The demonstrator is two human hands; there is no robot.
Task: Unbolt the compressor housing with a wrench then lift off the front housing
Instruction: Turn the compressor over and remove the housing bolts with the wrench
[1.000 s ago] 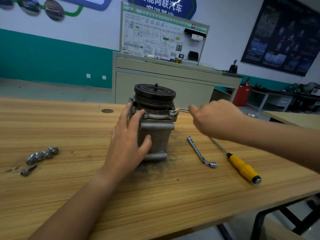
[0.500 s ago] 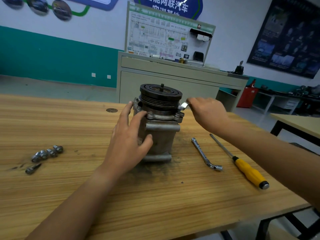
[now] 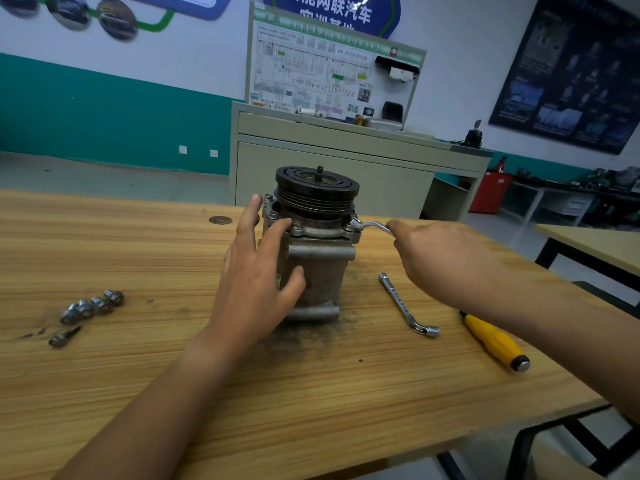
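Standing upright on the bench, the compressor carries its pulley on top. The left hand presses the compressor's left side, grip open, fingers straight. Right of the compressor, the right hand has its grip closed round the wrench, whose head meets the compressor's upper right edge. Loose bolts lie well left.

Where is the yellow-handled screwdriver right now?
Head view: the yellow-handled screwdriver lies on the wooden table at the right, just right of the loose L-shaped socket wrench, partly under the right forearm.
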